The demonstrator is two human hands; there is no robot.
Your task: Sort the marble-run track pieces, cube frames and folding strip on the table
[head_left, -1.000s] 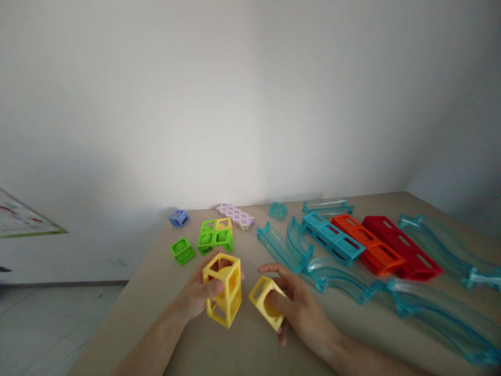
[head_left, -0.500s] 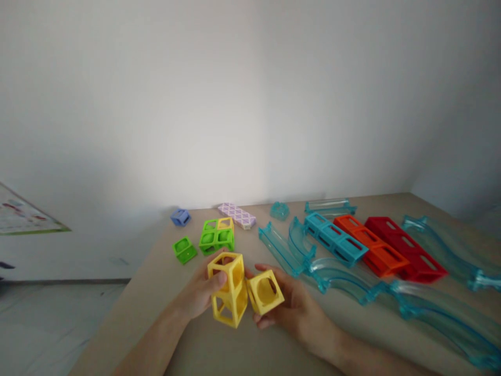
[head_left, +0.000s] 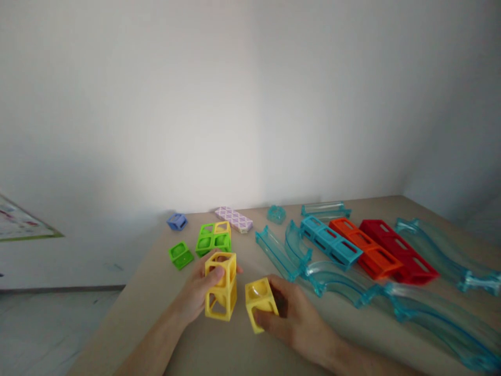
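Note:
My left hand [head_left: 198, 290] is closed around a yellow two-cube block [head_left: 221, 308], an open frame held upright with my thumb on its upper cube. To its right, my right hand [head_left: 291, 313] grips a single yellow cube [head_left: 258, 291] with a round hollow in its top face. A narrow gap separates the two yellow pieces. Just beyond my left hand sits a group of green cubes [head_left: 213, 243] with one yellow cube [head_left: 223, 226] at its far right corner. A small green piece [head_left: 181, 255] lies left of that group.
Clear teal track pieces [head_left: 336, 277] spread across the right side of the table [head_left: 219, 355]. Behind them lie blue [head_left: 331, 240], orange [head_left: 366, 248] and red [head_left: 399, 250] block rows. A purple patterned bar [head_left: 234, 218], a teal round piece [head_left: 276, 214] and a blue-violet cube [head_left: 177, 221] stand near the wall.
My right hand has drawn the single yellow cube away from the two-cube block and turned it, so its hollow faces up. The two-cube block has turned slightly in my left hand.

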